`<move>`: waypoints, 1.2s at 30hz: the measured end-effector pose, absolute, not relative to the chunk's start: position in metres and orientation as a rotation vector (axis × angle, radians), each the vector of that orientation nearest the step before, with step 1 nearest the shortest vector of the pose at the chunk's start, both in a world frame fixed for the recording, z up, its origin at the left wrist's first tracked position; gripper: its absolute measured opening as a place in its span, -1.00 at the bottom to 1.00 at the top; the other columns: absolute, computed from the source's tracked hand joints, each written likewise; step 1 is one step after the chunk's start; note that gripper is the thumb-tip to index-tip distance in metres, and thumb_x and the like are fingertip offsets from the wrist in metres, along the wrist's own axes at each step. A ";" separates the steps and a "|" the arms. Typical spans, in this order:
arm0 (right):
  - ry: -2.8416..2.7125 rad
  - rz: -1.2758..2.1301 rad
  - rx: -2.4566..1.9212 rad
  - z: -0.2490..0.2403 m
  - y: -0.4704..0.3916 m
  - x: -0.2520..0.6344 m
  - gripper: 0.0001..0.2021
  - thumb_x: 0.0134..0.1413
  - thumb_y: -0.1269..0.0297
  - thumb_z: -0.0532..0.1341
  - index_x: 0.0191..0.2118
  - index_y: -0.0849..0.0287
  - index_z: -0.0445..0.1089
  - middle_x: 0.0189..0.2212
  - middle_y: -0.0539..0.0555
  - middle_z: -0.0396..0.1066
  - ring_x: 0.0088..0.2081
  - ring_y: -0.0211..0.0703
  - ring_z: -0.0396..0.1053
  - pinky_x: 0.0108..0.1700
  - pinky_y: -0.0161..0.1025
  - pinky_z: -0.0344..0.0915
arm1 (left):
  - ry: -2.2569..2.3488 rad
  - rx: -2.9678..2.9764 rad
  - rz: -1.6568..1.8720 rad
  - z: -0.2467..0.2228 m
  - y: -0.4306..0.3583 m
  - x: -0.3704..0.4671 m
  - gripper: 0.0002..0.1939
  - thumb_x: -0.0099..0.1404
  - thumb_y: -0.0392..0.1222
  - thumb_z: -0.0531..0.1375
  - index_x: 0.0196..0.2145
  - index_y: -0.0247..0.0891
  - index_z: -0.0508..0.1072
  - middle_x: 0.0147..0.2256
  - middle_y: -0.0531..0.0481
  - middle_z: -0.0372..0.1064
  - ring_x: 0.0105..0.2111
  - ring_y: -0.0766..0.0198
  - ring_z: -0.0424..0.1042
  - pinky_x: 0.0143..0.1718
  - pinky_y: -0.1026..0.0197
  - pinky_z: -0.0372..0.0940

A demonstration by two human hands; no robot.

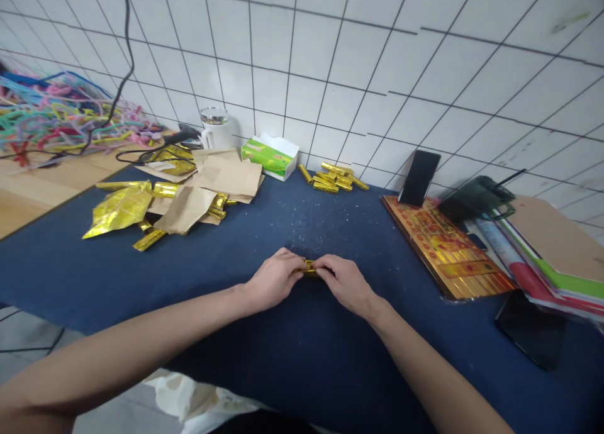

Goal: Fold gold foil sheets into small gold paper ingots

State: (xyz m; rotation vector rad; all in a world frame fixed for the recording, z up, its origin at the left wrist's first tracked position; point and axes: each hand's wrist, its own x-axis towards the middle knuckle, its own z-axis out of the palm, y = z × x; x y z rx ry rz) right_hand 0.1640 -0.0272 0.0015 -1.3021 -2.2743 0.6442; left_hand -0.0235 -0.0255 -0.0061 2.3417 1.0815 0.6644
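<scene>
Near the middle of the dark blue table top (236, 258), my left hand (278, 277) pinches one end of a small roll of gold foil paper (309, 267). The other end is between the fingers of my right hand (344, 282). Only a short gold stretch shows between the fingertips; the rest is covered by my hands. Beyond them, against the wall, lies a loose pile of finished-looking gold foil rolls (333, 179). To the left are a crumpled gold foil sheet (120, 209) and pieces of brown paper (186, 207), with more gold rolls partly beneath them.
At the back stand a green tissue pack (268, 157) and a white mug (217, 132). On the right, a phone (419, 177) leans upright on a stack of printed gold paper (453, 258), near a dark cup (476, 198). Colourful pipe cleaners (70, 116) heap at far left.
</scene>
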 end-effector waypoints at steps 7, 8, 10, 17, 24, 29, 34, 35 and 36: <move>-2.303 0.664 -1.390 0.007 -0.015 0.159 -0.84 0.03 0.48 0.06 -0.44 0.18 0.36 -0.46 0.00 0.36 -0.39 -0.26 0.30 -0.32 -0.31 0.21 | 1.246 2.239 0.556 -0.004 -0.014 -0.019 -0.80 0.18 -0.39 0.03 -0.39 -0.27 0.45 -0.31 -0.01 0.35 -0.26 0.28 0.32 -0.17 0.23 0.22; -2.317 0.646 -1.415 0.008 -0.014 0.158 -0.83 0.03 0.48 0.06 -0.44 0.18 0.36 -0.46 0.01 0.35 -0.39 -0.26 0.30 -0.32 -0.30 0.20 | 1.266 2.234 0.539 -0.004 -0.012 -0.018 -0.79 0.17 -0.40 0.03 -0.40 -0.28 0.46 -0.31 -0.02 0.34 -0.27 0.28 0.32 -0.19 0.23 0.23; -2.340 0.615 -1.457 0.008 -0.010 0.156 -0.83 0.02 0.48 0.06 -0.44 0.18 0.37 -0.46 0.01 0.36 -0.39 -0.24 0.31 -0.31 -0.29 0.19 | 1.288 2.231 0.509 -0.004 -0.009 -0.017 -0.78 0.15 -0.41 0.02 -0.41 -0.29 0.46 -0.34 -0.03 0.33 -0.30 0.28 0.33 -0.22 0.24 0.24; -2.332 0.515 -1.551 0.002 -0.006 0.153 -0.82 -0.01 0.48 0.05 -0.44 0.15 0.38 -0.47 0.01 0.41 -0.40 -0.21 0.34 -0.35 -0.29 0.18 | 1.364 2.243 0.442 0.000 0.001 -0.012 -0.79 0.14 -0.36 0.01 -0.42 -0.26 0.44 -0.42 -0.01 0.32 -0.36 0.25 0.34 -0.27 0.21 0.24; -2.300 0.450 -1.624 0.001 -0.007 0.149 -0.83 -0.05 0.51 0.06 -0.44 0.15 0.36 -0.47 0.02 0.43 -0.40 -0.18 0.35 -0.35 -0.28 0.17 | 1.438 2.322 0.307 0.005 0.001 -0.008 -0.87 0.16 -0.19 0.06 -0.38 -0.26 0.37 -0.39 -0.07 0.31 -0.27 0.11 0.30 -0.29 0.12 0.24; -2.268 0.393 -1.640 -0.002 -0.008 0.148 -0.84 -0.08 0.52 0.07 -0.47 0.15 0.34 -0.49 0.01 0.41 -0.43 -0.19 0.34 -0.38 -0.28 0.15 | 1.439 2.391 0.204 0.011 0.000 -0.008 -0.86 0.16 -0.16 0.09 -0.40 -0.29 0.35 -0.37 -0.11 0.30 -0.24 0.07 0.30 -0.25 0.10 0.23; -2.191 0.417 -1.560 -0.008 -0.011 0.149 -0.84 -0.06 0.50 0.06 -0.47 0.15 0.34 -0.50 0.00 0.37 -0.45 -0.22 0.30 -0.37 -0.28 0.17 | 1.416 2.414 0.226 0.009 -0.001 -0.009 -0.88 0.17 -0.18 0.07 -0.44 -0.28 0.32 -0.41 -0.09 0.31 -0.29 0.10 0.33 -0.31 0.16 0.22; -2.148 0.450 -1.533 -0.009 -0.012 0.150 -0.84 -0.06 0.50 0.06 -0.47 0.15 0.34 -0.50 0.00 0.36 -0.45 -0.23 0.30 -0.37 -0.28 0.18 | 1.411 2.398 0.245 0.008 -0.002 -0.010 -0.89 0.17 -0.20 0.06 -0.43 -0.27 0.31 -0.44 -0.06 0.31 -0.34 0.14 0.34 -0.35 0.19 0.22; -2.093 0.485 -1.501 -0.010 -0.013 0.151 -0.85 -0.05 0.49 0.07 -0.47 0.15 0.34 -0.50 0.00 0.35 -0.45 -0.23 0.30 -0.37 -0.28 0.19 | 1.405 2.373 0.273 0.008 -0.003 -0.010 -0.91 0.18 -0.21 0.06 -0.42 -0.26 0.31 -0.47 -0.02 0.31 -0.39 0.18 0.34 -0.39 0.22 0.21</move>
